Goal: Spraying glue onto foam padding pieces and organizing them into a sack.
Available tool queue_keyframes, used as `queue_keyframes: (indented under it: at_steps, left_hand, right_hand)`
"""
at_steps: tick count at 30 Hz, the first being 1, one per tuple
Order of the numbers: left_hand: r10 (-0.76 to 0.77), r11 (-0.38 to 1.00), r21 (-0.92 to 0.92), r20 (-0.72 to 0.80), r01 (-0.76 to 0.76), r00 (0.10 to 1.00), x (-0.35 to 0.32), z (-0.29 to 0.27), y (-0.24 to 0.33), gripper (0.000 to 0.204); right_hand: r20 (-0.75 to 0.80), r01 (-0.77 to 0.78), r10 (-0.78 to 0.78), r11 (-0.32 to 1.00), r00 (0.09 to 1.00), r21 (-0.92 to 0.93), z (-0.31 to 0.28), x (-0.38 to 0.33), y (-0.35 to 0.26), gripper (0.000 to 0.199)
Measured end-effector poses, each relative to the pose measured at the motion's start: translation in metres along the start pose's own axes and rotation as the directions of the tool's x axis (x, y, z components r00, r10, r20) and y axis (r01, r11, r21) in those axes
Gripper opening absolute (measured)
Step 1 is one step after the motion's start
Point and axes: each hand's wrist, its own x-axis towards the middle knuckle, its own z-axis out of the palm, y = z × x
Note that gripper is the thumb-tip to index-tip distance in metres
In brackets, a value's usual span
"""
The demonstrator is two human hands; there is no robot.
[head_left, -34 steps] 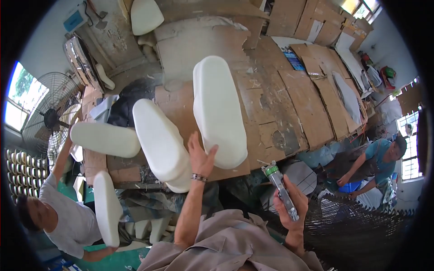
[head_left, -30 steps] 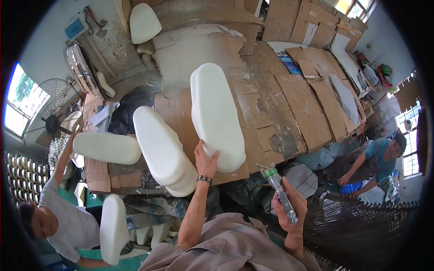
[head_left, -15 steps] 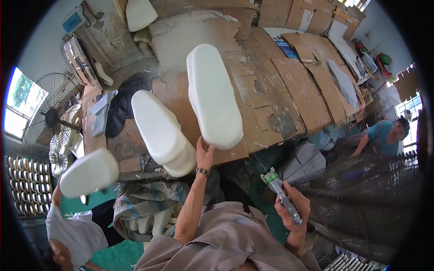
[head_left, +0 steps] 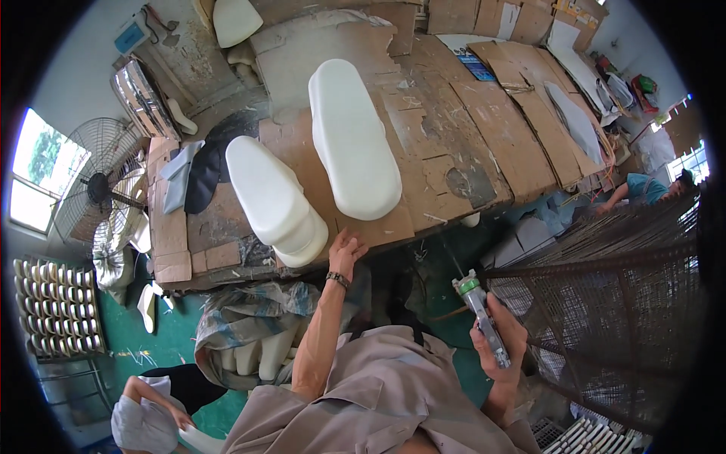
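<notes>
A long white foam pad [head_left: 354,144], shaped like a seat cushion, lies on the cardboard-covered table [head_left: 435,170] in front of me. Left of it rest white foam pads [head_left: 265,189] that look stacked, one overlapping another. My left hand [head_left: 346,253] is at the table's front edge, empty, its fingers loosely bent and apart, just short of both. In my right hand [head_left: 501,337] is a metal spray gun [head_left: 482,314] with a green ring behind its nozzle. It is held off the table on the right, nozzle pointing away from me.
Below the table's edge sits a sack [head_left: 249,318] filled with white foam pieces. A co-worker [head_left: 155,408] bends at lower left, holding a white piece; another person [head_left: 654,189] is at far right. A dark mesh panel [head_left: 605,325] stands right, a large fan [head_left: 98,185] left.
My left hand has come away from the near end of the long foam pad. The co-worker at left has carried a white foam pad from beside the table down toward the lower edge.
</notes>
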Motion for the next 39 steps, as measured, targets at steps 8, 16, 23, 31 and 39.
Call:
queue_keyframes:
  at_steps: [8, 16, 23, 31, 39]
  left_hand:
    - [-0.149, 0.989, 0.012, -0.075, 0.150, 0.986, -0.022, -0.026, -0.028, 0.051]
    - [-0.080, 0.996, -0.042, -0.080, 0.077, 0.994, -0.008, -0.019, -0.023, 0.048]
    - [0.057, 0.982, -0.174, -0.122, -0.078, 0.991, 0.033, 0.002, 0.002, 0.048]
    - [0.112, 0.943, -0.317, 0.005, -0.105, 0.994, 0.070, 0.011, 0.009, 0.037]
    - [0.242, 0.899, -0.397, 0.094, -0.187, 0.966, 0.066, 0.044, 0.041, 0.049]
  right_hand:
    - [0.084, -0.030, 0.026, 0.999, 0.996, 0.044, -0.031, -0.017, 0.021, 0.054]
    - [0.138, -0.068, 0.058, 0.996, 0.989, 0.064, -0.043, -0.031, 0.025, 0.052]
    - [0.159, -0.171, 0.180, 0.983, 0.971, -0.066, -0.051, -0.040, 0.019, 0.055]
    - [0.030, -0.132, 0.136, 0.985, 0.990, -0.115, -0.039, -0.025, 0.014, 0.053]
    - [-0.033, -0.047, 0.044, 0.996, 0.998, -0.072, -0.005, -0.002, 0.001, 0.051]
